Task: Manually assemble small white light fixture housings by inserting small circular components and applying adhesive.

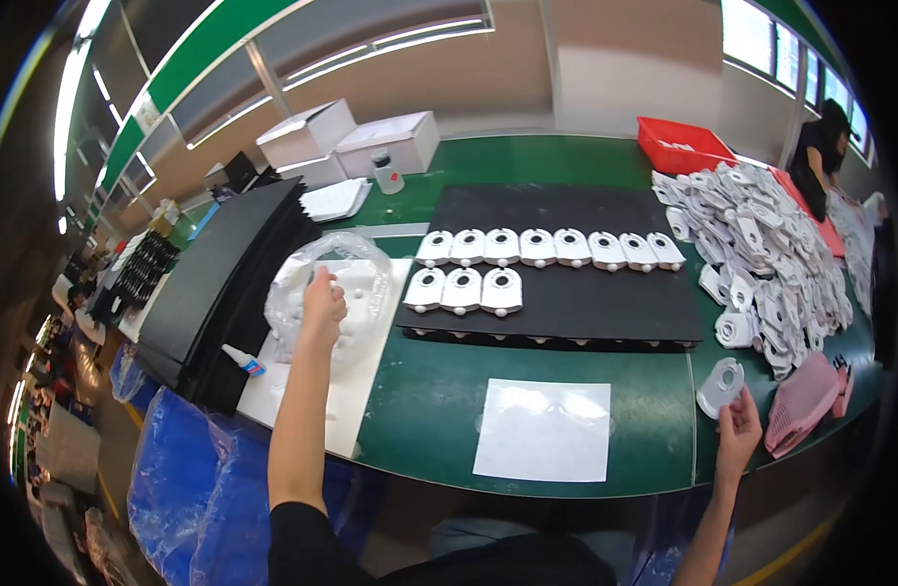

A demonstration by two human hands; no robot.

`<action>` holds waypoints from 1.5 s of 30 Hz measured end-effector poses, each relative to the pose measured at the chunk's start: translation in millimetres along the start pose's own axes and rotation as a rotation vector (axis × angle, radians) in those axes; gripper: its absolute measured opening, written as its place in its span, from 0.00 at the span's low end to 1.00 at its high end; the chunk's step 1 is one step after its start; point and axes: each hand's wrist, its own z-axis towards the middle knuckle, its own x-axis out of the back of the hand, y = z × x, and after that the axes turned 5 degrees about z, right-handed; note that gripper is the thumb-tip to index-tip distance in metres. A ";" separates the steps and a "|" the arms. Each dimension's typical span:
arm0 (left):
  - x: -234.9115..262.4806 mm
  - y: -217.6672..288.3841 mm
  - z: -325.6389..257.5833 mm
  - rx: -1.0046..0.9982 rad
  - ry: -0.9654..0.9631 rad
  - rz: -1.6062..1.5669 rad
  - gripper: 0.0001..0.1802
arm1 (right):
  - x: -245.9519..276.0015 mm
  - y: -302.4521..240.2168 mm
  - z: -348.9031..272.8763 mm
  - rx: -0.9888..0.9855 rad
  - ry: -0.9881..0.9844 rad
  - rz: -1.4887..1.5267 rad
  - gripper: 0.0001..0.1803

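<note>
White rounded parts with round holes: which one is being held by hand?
The white rounded part in the right hand; the others lie heaped or in rows.

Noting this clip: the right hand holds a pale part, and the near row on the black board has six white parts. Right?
Not quite: the near row on the black board has three white parts, not six, as the head view shows. The right hand does hold a pale part.

Green table (654,420): 1 red bin (684,148); 1 white sheet (543,431); heaped white parts (769,262)
</note>
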 end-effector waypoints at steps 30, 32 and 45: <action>-181.0 -27.1 -160.8 0.485 -0.924 -0.601 0.15 | -159.5 -52.8 -49.2 0.004 -0.776 0.045 0.06; -180.4 -25.4 -162.4 0.444 -0.935 -0.600 0.16 | -158.3 -55.6 -49.6 0.010 -0.774 0.053 0.07; -182.3 -23.8 -168.9 0.401 -0.935 -0.520 0.13 | -156.3 -54.6 -47.1 -0.162 -0.860 0.279 0.08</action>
